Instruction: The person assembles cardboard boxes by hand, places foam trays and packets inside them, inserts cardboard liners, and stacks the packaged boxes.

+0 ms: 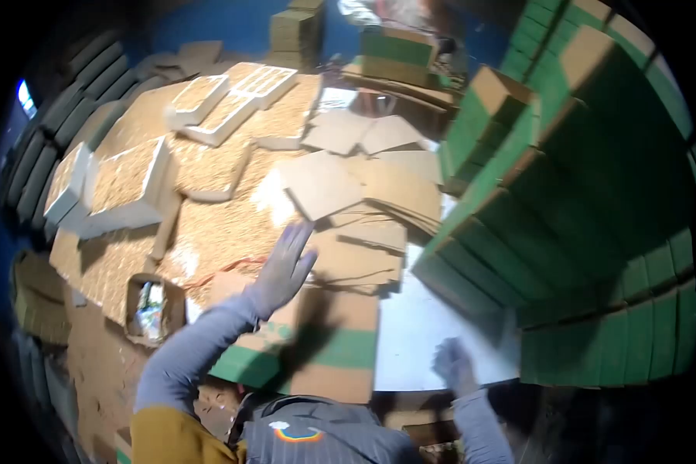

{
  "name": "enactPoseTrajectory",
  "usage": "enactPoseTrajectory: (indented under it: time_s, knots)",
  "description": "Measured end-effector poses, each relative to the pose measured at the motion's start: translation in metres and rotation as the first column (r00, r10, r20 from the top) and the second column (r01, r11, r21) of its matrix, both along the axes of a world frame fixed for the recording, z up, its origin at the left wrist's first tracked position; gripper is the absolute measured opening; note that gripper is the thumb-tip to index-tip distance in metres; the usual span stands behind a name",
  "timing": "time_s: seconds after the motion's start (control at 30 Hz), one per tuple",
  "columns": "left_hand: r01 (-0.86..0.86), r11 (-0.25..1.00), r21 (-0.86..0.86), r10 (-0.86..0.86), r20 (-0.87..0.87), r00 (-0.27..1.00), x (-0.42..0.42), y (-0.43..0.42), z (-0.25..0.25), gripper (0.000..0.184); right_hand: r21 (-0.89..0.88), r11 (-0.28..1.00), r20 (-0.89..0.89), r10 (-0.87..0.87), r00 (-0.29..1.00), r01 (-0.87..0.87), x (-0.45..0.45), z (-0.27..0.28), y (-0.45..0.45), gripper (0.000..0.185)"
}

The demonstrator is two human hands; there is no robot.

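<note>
My left hand (286, 267), in a pale glove, is held above a flattened cardboard carton (336, 379) with a green band. Its fingers are stretched out and nothing is in them. The carton lies at the table's front edge, in front of my body. Over the white tabletop (410, 332) to the carton's right is my right hand (455, 365), also gloved. Motion smears its fingers, so whether it holds anything cannot be made out. Loose cardboard sheets (325, 185) lie overlapping beyond my left hand.
Green-and-brown cartons (549, 193) are stacked high on the right. White trays (127, 185) and a spread of small tan pieces (224, 232) cover the left and far table. A small open box (155, 309) holds packets. Another person (398, 14) is at the far side.
</note>
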State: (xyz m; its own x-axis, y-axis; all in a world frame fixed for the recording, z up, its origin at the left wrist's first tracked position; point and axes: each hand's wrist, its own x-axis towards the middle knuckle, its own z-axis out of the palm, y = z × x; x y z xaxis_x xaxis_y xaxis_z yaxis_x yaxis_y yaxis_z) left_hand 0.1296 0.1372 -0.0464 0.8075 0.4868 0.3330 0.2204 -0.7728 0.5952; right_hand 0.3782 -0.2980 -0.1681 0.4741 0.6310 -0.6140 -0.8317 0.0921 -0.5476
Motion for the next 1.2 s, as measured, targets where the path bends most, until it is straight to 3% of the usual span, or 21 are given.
enactPoseTrajectory:
  time_s: [0.03, 0.07, 0.27, 0.3, 0.37, 0.47, 0.57, 0.6, 0.7, 0.77, 0.8, 0.83, 0.9, 0.93, 0.97, 1.0, 1.03, 1.07, 1.1, 1.17, 1.2]
  knots:
    - [-0.027, 0.987, 0.157, 0.054, -0.168, 0.984, -0.048, 0.003, -0.035, 0.056, -0.23, 0.967, 0.102, 0.135, 0.986, -0.108, -0.055, -0.009, 0.041, 0.05]
    - [-0.09, 0.99, 0.108, 0.118, -0.295, 0.948, -0.099, -0.002, -0.069, 0.061, -0.451, 0.874, 0.179, 0.289, 0.94, -0.183, -0.098, -0.013, 0.077, 0.062]
    - [-0.092, 0.978, 0.187, 0.19, -0.617, 0.763, -0.271, 0.006, -0.118, 0.083, -0.145, 0.953, 0.249, 0.296, 0.922, -0.266, -0.18, -0.015, 0.207, 0.056]
    - [-0.121, 0.978, 0.172, 0.205, -0.653, 0.729, -0.283, 0.019, -0.119, 0.085, -0.234, 0.95, 0.403, 0.289, 0.868, -0.208, -0.197, -0.025, 0.222, 0.055]
    - [-0.113, 0.973, 0.204, 0.207, -0.538, 0.817, -0.303, 0.052, -0.13, 0.087, -0.383, 0.923, 0.672, 0.309, 0.673, -0.041, -0.224, -0.055, 0.245, 0.052]
    - [-0.089, 0.983, 0.16, 0.164, -0.552, 0.818, -0.301, 0.062, -0.13, 0.09, -0.438, 0.885, 0.814, 0.316, 0.488, 0.158, -0.224, -0.057, 0.25, 0.048]
    - [-0.06, 0.992, 0.114, 0.111, -0.517, 0.849, -0.299, 0.065, -0.132, 0.091, -0.366, 0.929, 0.642, 0.208, 0.738, 0.057, -0.239, 0.031, 0.242, 0.045]
    - [-0.083, 0.996, 0.04, 0.092, -0.48, 0.872, -0.298, 0.065, -0.13, 0.086, -0.239, 0.971, 0.505, 0.105, 0.857, 0.021, -0.247, 0.074, 0.245, 0.046]
    - [-0.16, 0.976, 0.146, 0.188, -0.201, 0.961, -0.283, 0.087, -0.06, 0.083, -0.085, 0.994, 0.549, -0.008, 0.836, 0.066, -0.243, 0.121, 0.25, 0.046]
    - [-0.267, 0.913, 0.309, 0.258, 0.07, 0.964, -0.269, 0.111, 0.028, 0.07, 0.106, 0.994, 0.622, -0.086, 0.778, 0.025, -0.225, 0.117, 0.246, 0.045]
    - [-0.191, 0.931, 0.312, 0.212, -0.033, 0.977, -0.265, 0.119, 0.057, 0.059, -0.011, 1.0, 0.699, 0.003, 0.715, 0.006, -0.216, 0.126, 0.249, 0.046]
    - [-0.117, 0.943, 0.311, 0.165, -0.135, 0.977, -0.263, 0.124, 0.077, 0.05, -0.329, 0.944, 0.806, 0.298, 0.512, -0.032, -0.216, 0.151, 0.25, 0.048]
    - [-0.004, 0.97, 0.243, 0.053, -0.195, 0.979, -0.264, 0.123, 0.095, 0.025, -0.361, 0.879, 0.919, 0.281, 0.276, 0.31, -0.194, 0.118, 0.235, 0.051]
    - [0.031, 0.973, 0.23, 0.025, -0.237, 0.971, -0.268, 0.125, 0.097, 0.024, -0.079, 0.897, 0.994, 0.103, -0.032, 0.434, -0.212, 0.137, 0.252, 0.049]
    - [0.064, 0.975, 0.213, -0.001, -0.281, 0.96, -0.271, 0.125, 0.099, 0.025, -0.04, 0.866, 0.955, 0.18, -0.235, 0.499, -0.243, 0.176, 0.269, 0.048]
    - [0.039, 0.999, -0.036, -0.05, -0.424, 0.904, -0.269, 0.126, 0.112, 0.03, 0.005, 0.926, 0.897, 0.164, -0.412, 0.378, -0.254, 0.182, 0.279, 0.048]
    - [-0.026, 0.961, -0.276, -0.135, -0.546, 0.827, -0.265, 0.131, 0.132, 0.037, -0.187, 0.942, 0.754, 0.32, -0.574, 0.279, -0.265, 0.194, 0.285, 0.046]
    - [-0.128, 0.865, -0.485, -0.245, -0.63, 0.737, -0.263, 0.133, 0.142, 0.044, -0.288, 0.913, 0.659, 0.407, -0.633, 0.288, -0.271, 0.188, 0.291, 0.044]
    - [-0.077, 0.868, -0.49, -0.255, -0.574, 0.778, -0.266, 0.138, 0.134, 0.046, -0.379, 0.874, 0.547, 0.476, -0.688, 0.303, -0.272, 0.181, 0.295, 0.042]
    - [0.02, 0.875, -0.484, -0.265, -0.443, 0.856, -0.266, 0.152, 0.118, 0.05, -0.134, 0.968, 0.479, 0.249, -0.842, 0.21, -0.268, 0.165, 0.274, 0.034]
    - [-0.072, 0.884, -0.462, -0.197, -0.508, 0.838, -0.265, 0.146, 0.121, 0.046, -0.046, 0.985, 0.479, 0.166, -0.862, 0.164, -0.273, 0.158, 0.265, 0.027]
